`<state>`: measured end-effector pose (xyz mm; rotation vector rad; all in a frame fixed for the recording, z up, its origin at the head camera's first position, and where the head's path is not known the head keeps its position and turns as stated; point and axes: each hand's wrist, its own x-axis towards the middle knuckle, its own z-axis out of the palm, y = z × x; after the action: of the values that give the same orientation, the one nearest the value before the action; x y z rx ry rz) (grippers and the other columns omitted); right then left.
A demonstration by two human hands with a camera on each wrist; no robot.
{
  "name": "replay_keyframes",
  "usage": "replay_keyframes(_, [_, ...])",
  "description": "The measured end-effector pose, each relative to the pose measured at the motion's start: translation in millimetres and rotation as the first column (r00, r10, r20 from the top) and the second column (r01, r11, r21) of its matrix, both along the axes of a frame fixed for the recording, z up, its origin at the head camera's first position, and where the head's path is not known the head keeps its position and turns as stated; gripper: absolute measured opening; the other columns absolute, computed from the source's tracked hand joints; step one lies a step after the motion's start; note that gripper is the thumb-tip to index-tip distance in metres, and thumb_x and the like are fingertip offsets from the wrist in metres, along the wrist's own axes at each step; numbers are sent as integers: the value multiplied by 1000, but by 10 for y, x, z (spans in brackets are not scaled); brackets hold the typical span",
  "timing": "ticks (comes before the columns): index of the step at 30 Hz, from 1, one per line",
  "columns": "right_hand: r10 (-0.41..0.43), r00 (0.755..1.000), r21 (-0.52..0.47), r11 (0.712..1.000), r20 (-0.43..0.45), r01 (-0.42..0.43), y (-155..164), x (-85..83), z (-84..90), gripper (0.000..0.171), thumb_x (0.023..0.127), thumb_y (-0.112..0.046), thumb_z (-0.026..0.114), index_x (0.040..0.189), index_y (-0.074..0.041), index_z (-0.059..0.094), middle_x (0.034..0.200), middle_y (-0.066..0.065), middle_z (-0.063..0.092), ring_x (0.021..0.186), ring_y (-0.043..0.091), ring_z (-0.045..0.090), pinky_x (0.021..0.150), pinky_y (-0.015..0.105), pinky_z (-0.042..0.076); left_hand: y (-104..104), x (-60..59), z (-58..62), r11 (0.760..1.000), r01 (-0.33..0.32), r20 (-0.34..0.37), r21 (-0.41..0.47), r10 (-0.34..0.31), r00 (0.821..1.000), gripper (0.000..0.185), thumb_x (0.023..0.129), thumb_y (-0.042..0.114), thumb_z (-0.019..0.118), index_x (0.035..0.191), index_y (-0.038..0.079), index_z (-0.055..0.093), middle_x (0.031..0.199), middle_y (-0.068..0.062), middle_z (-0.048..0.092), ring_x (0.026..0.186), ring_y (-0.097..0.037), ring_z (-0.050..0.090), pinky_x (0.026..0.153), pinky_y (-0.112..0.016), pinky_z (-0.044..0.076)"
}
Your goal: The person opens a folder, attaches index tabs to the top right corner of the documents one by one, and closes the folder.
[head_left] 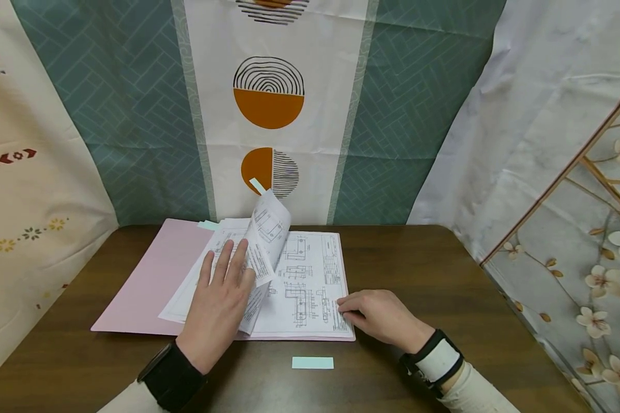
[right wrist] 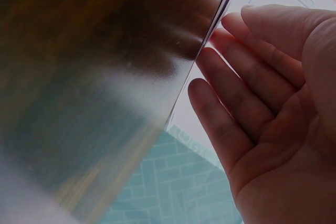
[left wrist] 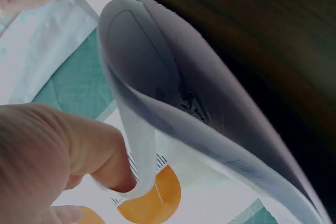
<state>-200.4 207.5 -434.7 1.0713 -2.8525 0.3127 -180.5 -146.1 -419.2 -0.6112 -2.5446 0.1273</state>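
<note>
A pink folder (head_left: pixel 139 281) lies spread on the table with printed technical drawings (head_left: pixel 310 275) in it. One drawing page (head_left: pixel 276 229) stands half turned and curled near the middle, a pale green tab (head_left: pixel 257 186) on its top corner. My left hand (head_left: pixel 222 304) lies over the left-hand sheets with its fingers spread and extended. In the left wrist view, the thumb (left wrist: pixel 100 150) is against the curled sheet (left wrist: pixel 139 51). At the right edge of the stack, the fingertips of my right hand (head_left: pixel 382 318) touch the paper. Its fingers look relaxed in the right wrist view, holding nothing.
A loose pale green strip (head_left: pixel 312 362) rests on the brown table (head_left: pixel 403 258) in front of the folder. Another green tab (head_left: pixel 208 225) sticks out at the top of the left sheets. Patterned cloths (head_left: pixel 418 115) hang behind and at both sides.
</note>
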Motion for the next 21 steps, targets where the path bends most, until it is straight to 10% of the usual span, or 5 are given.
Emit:
replay_keyframes(10, [-4,1000,5,1000,9,3,5,0,-1,23,99,-17,86,122,-15,86,127,0,80,114,17,77,97,42,62,128,31,58,991,137,-23,12,-137,990,84,67,-8,97,142,8,63,182,-23,13,169,-45,2,131,-67,-1])
replay_keyframes(16, [1,1000,8,1000,2,-1,-2,-8,-15,23,99,-18,85,122,-15,86,127,-1,80,115,17,77,97,41,62,215,67,107,993,113,-46,-36,-114,992,52,71,-2,95,116,-2,70,137,-28,67,149,-48,47,130,-70,2])
replay_keyframes(21, [-4,1000,4,1000,6,4,2,-6,-4,23,99,-18,85,122,-15,86,127,-1,80,114,17,77,96,41,62,296,74,117,994,111,-19,-11,-112,994,35,76,-1,93,104,-3,73,97,-21,72,114,-43,65,128,-73,9])
